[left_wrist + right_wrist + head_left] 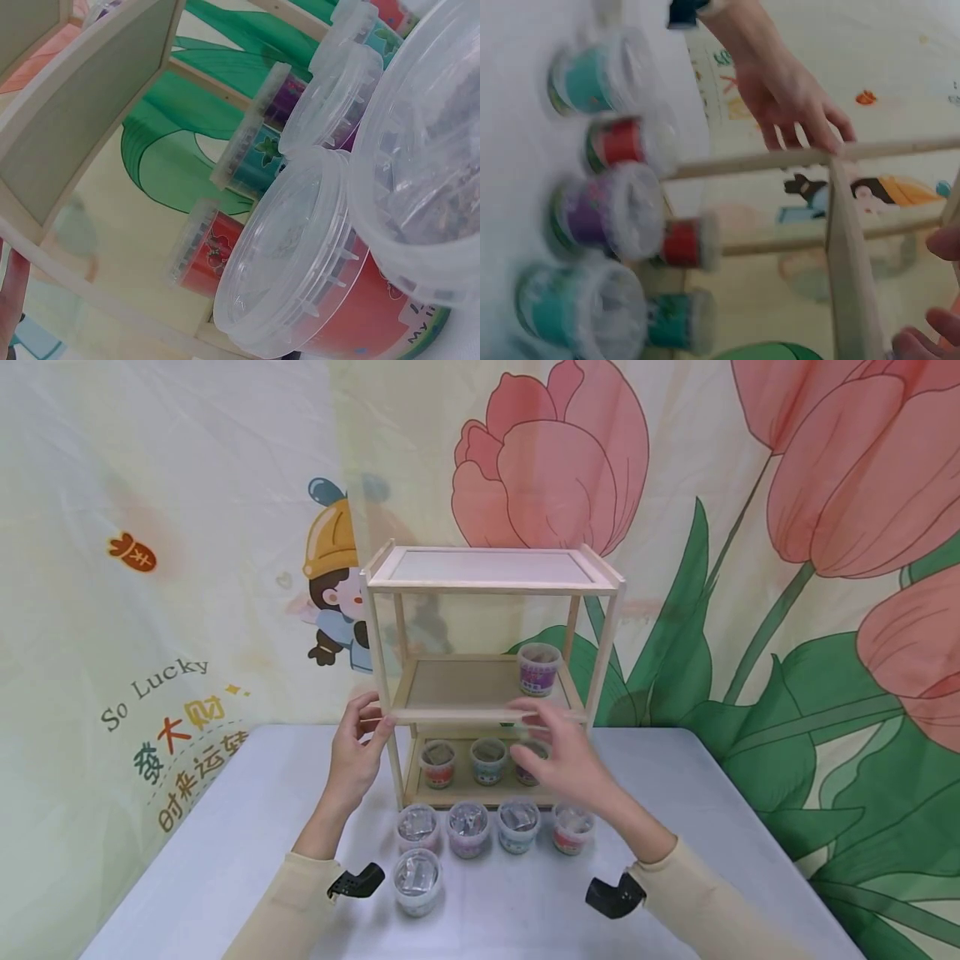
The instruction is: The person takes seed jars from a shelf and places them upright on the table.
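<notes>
A small wooden shelf rack (495, 587) with three levels stands on the table. My left hand (355, 756) holds its left post near the middle shelf, thumb in front. My right hand (562, 752) is before the right part of the rack, fingers spread and nothing between them. Just above those fingers, a lidded tub with a purple label (537, 681) stands on the middle shelf. On the bottom shelf are a red-labelled tub (438, 770), a teal one (488, 767) and a purple one (528, 770), which my right hand partly hides.
Several clear-lidded tubs stand on the white table (300, 785) in a row before the rack, from a pale one (417, 831) to a red-labelled one (572, 833). Another tub (417, 885) stands nearer to me. A printed cloth (225, 527) hangs behind.
</notes>
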`<act>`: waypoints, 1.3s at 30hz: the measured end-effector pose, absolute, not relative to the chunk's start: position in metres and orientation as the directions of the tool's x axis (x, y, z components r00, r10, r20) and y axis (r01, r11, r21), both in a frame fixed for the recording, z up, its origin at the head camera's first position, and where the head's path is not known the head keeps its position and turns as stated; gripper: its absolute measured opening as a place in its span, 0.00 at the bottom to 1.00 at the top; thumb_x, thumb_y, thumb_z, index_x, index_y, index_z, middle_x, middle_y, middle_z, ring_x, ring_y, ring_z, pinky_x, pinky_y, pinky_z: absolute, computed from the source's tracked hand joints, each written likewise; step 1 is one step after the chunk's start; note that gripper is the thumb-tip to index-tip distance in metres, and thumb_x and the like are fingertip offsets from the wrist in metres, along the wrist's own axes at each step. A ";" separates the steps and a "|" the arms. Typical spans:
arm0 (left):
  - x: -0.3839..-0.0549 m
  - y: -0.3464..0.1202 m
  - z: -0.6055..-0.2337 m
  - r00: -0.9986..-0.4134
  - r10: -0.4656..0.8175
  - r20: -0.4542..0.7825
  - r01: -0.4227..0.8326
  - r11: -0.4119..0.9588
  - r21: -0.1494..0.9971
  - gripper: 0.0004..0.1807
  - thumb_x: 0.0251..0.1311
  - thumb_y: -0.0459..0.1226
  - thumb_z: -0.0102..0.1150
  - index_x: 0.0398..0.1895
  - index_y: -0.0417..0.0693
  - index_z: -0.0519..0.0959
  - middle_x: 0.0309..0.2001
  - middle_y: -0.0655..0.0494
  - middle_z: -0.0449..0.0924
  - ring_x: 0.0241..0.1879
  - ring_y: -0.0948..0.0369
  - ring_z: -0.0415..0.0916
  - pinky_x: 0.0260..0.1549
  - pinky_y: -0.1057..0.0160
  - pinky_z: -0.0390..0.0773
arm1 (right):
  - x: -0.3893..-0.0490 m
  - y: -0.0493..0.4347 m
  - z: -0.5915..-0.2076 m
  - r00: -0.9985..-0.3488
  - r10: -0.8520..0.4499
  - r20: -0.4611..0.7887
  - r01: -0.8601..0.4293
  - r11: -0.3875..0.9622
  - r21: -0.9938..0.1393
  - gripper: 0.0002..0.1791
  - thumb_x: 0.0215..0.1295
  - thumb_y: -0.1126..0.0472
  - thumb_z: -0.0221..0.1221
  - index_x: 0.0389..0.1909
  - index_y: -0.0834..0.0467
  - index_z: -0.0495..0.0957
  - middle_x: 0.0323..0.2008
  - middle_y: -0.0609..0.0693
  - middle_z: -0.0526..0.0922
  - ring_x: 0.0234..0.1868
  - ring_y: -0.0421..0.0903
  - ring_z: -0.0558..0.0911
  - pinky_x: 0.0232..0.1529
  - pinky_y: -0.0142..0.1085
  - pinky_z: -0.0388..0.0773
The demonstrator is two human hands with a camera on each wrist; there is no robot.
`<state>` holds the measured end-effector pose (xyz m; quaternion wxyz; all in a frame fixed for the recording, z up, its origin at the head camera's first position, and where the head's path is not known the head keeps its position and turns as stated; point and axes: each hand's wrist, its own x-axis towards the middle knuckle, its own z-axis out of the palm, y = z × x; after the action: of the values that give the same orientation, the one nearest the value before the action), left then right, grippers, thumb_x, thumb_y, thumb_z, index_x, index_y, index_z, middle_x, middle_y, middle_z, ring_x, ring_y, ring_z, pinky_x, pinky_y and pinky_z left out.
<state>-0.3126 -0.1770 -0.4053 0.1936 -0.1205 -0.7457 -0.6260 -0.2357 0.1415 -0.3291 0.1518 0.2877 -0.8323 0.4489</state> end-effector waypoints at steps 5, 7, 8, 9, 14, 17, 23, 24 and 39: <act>-0.313 -0.177 -0.407 -0.878 -0.056 0.475 0.459 0.178 0.870 0.26 0.76 0.42 0.63 0.74 0.57 0.70 0.57 0.46 0.76 0.53 0.55 0.74 0.45 0.70 0.78 | -0.261 0.158 -0.300 -0.801 -0.183 0.570 -0.571 0.518 -0.637 0.33 0.68 0.71 0.66 0.73 0.63 0.69 0.70 0.66 0.67 0.72 0.67 0.70 0.70 0.57 0.73; -0.313 -0.178 -0.407 -0.876 -0.058 0.480 0.464 0.180 0.868 0.26 0.76 0.42 0.63 0.73 0.56 0.70 0.57 0.46 0.76 0.53 0.54 0.75 0.45 0.70 0.78 | -0.269 0.160 -0.293 -0.811 -0.147 0.566 -0.545 0.541 -0.640 0.33 0.69 0.69 0.65 0.74 0.62 0.67 0.72 0.67 0.65 0.74 0.68 0.67 0.71 0.58 0.71; -0.313 -0.178 -0.408 -0.875 -0.060 0.481 0.465 0.181 0.867 0.26 0.76 0.42 0.63 0.73 0.56 0.70 0.57 0.46 0.76 0.52 0.54 0.75 0.45 0.70 0.78 | -0.273 0.160 -0.290 -0.816 -0.140 0.561 -0.536 0.548 -0.642 0.34 0.69 0.67 0.65 0.74 0.61 0.67 0.73 0.67 0.64 0.74 0.68 0.66 0.71 0.59 0.70; -0.313 -0.178 -0.408 -0.874 -0.062 0.481 0.464 0.182 0.867 0.26 0.76 0.42 0.63 0.73 0.56 0.71 0.57 0.47 0.76 0.52 0.54 0.75 0.45 0.70 0.78 | -0.277 0.160 -0.289 -0.823 -0.133 0.552 -0.524 0.553 -0.648 0.34 0.70 0.66 0.65 0.75 0.61 0.66 0.74 0.67 0.63 0.75 0.68 0.65 0.72 0.60 0.69; -0.312 -0.178 -0.408 -0.875 -0.066 0.479 0.462 0.178 0.869 0.26 0.76 0.41 0.63 0.73 0.55 0.70 0.57 0.47 0.76 0.52 0.54 0.75 0.45 0.70 0.79 | -0.297 0.155 -0.286 -0.861 -0.109 0.497 -0.457 0.594 -0.661 0.37 0.70 0.62 0.65 0.77 0.57 0.64 0.79 0.62 0.61 0.81 0.62 0.54 0.71 0.65 0.65; -0.313 -0.179 -0.409 -0.878 -0.062 0.475 0.459 0.179 0.870 0.26 0.76 0.41 0.63 0.74 0.55 0.70 0.57 0.46 0.76 0.53 0.54 0.75 0.45 0.70 0.78 | -0.307 0.153 -0.288 -0.887 -0.081 0.455 -0.408 0.598 -0.690 0.37 0.70 0.62 0.65 0.77 0.56 0.64 0.81 0.64 0.54 0.81 0.63 0.54 0.69 0.65 0.66; -0.313 -0.179 -0.408 -0.882 -0.057 0.468 0.452 0.183 0.873 0.26 0.77 0.42 0.62 0.74 0.56 0.70 0.57 0.46 0.75 0.53 0.55 0.74 0.46 0.70 0.78 | -0.322 0.156 -0.297 -0.913 -0.069 0.402 -0.355 0.619 -0.701 0.36 0.72 0.62 0.64 0.78 0.57 0.63 0.78 0.71 0.54 0.76 0.66 0.60 0.70 0.65 0.66; -0.313 -0.179 -0.408 -0.881 -0.056 0.469 0.453 0.183 0.872 0.26 0.77 0.42 0.62 0.74 0.56 0.70 0.57 0.46 0.75 0.53 0.55 0.74 0.46 0.70 0.78 | -0.324 0.157 -0.299 -0.916 -0.071 0.394 -0.349 0.624 -0.699 0.36 0.73 0.62 0.64 0.78 0.57 0.62 0.77 0.71 0.56 0.76 0.66 0.60 0.70 0.65 0.66; -0.313 -0.178 -0.407 -0.879 -0.063 0.473 0.456 0.182 0.871 0.26 0.76 0.41 0.63 0.74 0.53 0.69 0.57 0.46 0.76 0.52 0.57 0.75 0.45 0.70 0.78 | -0.333 0.160 -0.310 -0.897 -0.128 0.424 -0.403 0.632 -0.662 0.33 0.75 0.64 0.63 0.77 0.56 0.62 0.69 0.67 0.69 0.63 0.62 0.77 0.57 0.54 0.80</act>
<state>-0.3127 -0.1776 -0.4070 0.2074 -0.1328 -0.7402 -0.6257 -0.3331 0.1605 -0.3104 0.1709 0.1497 -0.8870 0.4020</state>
